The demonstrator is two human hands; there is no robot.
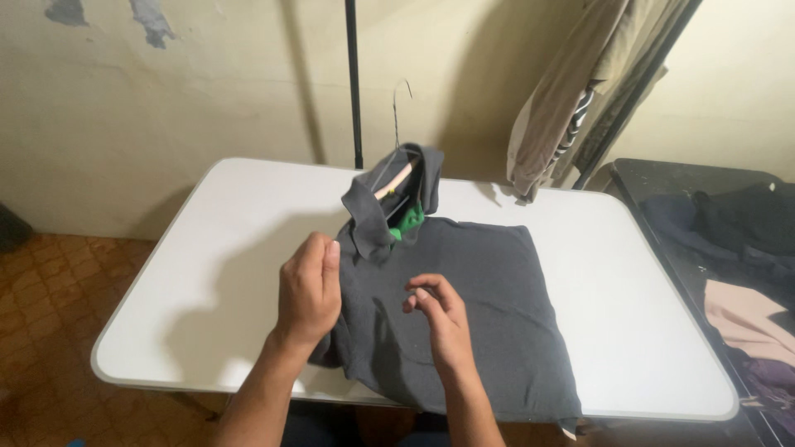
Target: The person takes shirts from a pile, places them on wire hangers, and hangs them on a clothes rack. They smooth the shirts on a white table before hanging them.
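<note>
Hovering over a folded grey shirt [464, 323] on the white worktop [224, 248], the left hand [308, 290] pinches its edge; the right hand [443, 319] curls loosely, empty; beyond, the collar holds a hanger [396, 170]; clothes [580, 91] hang behind.

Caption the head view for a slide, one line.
Two hands, left and right, over a grey shirt on a white table.

The left hand [308, 290] hides the grey shirt's [489, 306] left edge, the wire hanger [396, 157] sits mostly inside its collar, and the right edge cuts off the dark side table [662, 178].
</note>
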